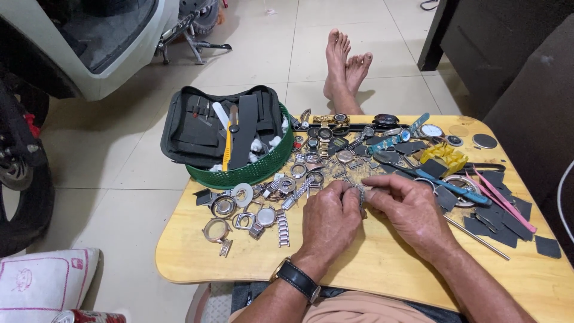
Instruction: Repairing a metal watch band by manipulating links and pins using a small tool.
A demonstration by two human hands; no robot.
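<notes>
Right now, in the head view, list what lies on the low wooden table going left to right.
Green basket holding a black tool case → loose watch cases → left hand → metal watch band pinched in both hands' fingers → right hand → blue-handled tool → pink tweezers → dark square pads.

Pale tiled floor (251, 54) fills the frame's upper half. A white vehicle body (101, 42) and black tyre (24, 179) stand upper left; dark furniture (508, 66), perhaps a cabinet, upper right.

Glossy metal watch bracelet (359, 192), matt wooden table (382, 263)
</notes>
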